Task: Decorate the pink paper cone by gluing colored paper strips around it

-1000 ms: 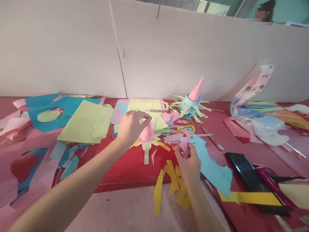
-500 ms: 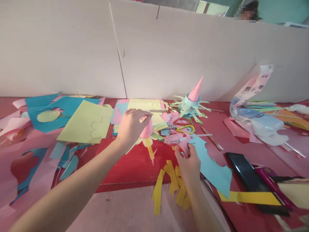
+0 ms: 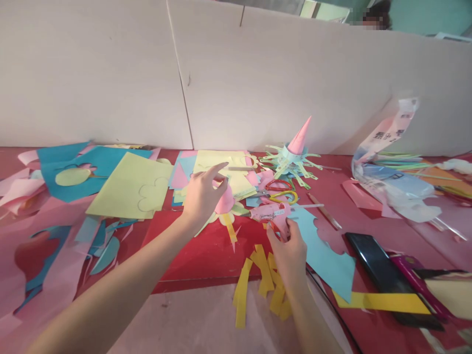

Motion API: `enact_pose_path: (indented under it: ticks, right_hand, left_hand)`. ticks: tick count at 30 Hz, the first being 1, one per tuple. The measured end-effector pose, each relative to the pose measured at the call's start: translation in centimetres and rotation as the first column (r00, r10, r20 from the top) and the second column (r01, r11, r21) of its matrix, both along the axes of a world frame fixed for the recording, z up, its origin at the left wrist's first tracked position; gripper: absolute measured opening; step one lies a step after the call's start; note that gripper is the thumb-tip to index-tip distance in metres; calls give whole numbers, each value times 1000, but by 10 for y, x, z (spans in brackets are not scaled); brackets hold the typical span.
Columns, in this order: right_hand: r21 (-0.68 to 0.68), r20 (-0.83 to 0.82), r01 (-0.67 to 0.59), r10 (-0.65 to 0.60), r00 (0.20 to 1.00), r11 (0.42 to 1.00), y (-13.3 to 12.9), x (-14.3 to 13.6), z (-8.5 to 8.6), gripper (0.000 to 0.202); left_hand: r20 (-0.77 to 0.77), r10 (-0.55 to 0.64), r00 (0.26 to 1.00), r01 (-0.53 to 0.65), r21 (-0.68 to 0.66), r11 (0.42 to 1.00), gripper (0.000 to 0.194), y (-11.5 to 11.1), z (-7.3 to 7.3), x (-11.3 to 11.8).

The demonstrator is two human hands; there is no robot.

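Note:
My right hand point(image 3: 289, 248) is wrapped round the handle of a pink glue gun point(image 3: 271, 212), whose nozzle points left; a clear glue stick juts from its back. My left hand point(image 3: 202, 196) is beside a small pink paper cone point(image 3: 224, 200), index finger raised and apart from the thumb; the other fingers are partly hidden, and whether they touch the cone I cannot tell. Under the cone spread pale petal-like paper pieces and a yellow paper strip point(image 3: 230, 228), over a red board point(image 3: 191, 250). Behind stands a pink cone point(image 3: 300, 137) on a fringed blue-green paper base point(image 3: 291, 164).
Scissors point(image 3: 282, 196) and a pencil point(image 3: 324, 211) lie beyond the glue gun. Several yellow strips point(image 3: 241, 295) rest in front. At right are blue paper point(image 3: 328, 250), a phone point(image 3: 372, 260) and a plastic bag point(image 3: 409, 191). Paper scraps point(image 3: 136, 189) cover the left; a white partition point(image 3: 276, 83) rises behind.
The left index finger has lifted away from the thumb above the small pink cone, opening the earlier pinch. The right hand and glue gun have stayed in place.

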State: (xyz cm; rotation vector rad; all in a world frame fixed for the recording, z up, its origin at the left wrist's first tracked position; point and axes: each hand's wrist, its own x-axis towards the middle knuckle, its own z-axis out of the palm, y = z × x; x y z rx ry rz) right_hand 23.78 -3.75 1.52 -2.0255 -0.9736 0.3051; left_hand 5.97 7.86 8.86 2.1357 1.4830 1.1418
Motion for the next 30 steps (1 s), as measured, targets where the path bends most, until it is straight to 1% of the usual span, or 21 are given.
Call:
enact_pose_path:
  ticks: [6, 9, 12, 14, 16, 18, 21, 23, 26, 28, 30]
  right_hand:
    - [-16, -7, -4, 4, 1000, 1000, 0, -1, 0, 53]
    - [-12, -5, -8, 8, 1000, 1000, 0, 0, -1, 54]
    - [-4, 4, -3, 4, 1000, 1000, 1, 0, -2, 53]
    - [3, 8, -5, 5, 1000, 1000, 1, 1, -3, 53]
    - [13, 17, -11, 11, 1000, 1000, 1, 0, -3, 52]
    - [17, 30, -19, 18, 999, 1000, 1, -1, -3, 52]
    - [6, 44, -26, 26, 999, 1000, 1, -3, -2, 53]
    - [1, 53, -23, 23, 998, 1000, 1, -4, -2, 53]
    - [0, 72, -13, 13, 997, 1000, 2, -4, -2, 53]
    - [1, 83, -6, 6, 997, 1000, 2, -4, -2, 53]
    - [2, 87, -4, 4, 996, 1000, 2, -3, -2, 53]
  left_hand:
    - [-59, -5, 998, 10, 81, 997, 32, 0, 1, 4]
    - [-62, -13, 998, 18, 78, 997, 29, -1, 1, 3]
    - [-30, -32, 999, 35, 83, 996, 31, -4, 0, -4]
    - [-13, -49, 999, 50, 96, 994, 30, -7, -3, -14]
    - [-8, -71, 997, 71, 84, 994, 27, -9, -11, -26]
    - [-8, -97, 995, 97, 41, 994, 24, -10, -23, -39]
    - [-24, -178, 984, 176, -79, 981, 18, -10, -43, -52]
    - [-26, -248, 969, 241, -154, 958, 18, -9, -53, -57]
    - [-31, -339, 940, 323, -233, 917, 18, -8, -61, -58]
    - [-48, -365, 930, 342, -260, 903, 17, -7, -65, -57]
    - [-56, -365, 929, 338, -267, 902, 18, -6, -69, -57]
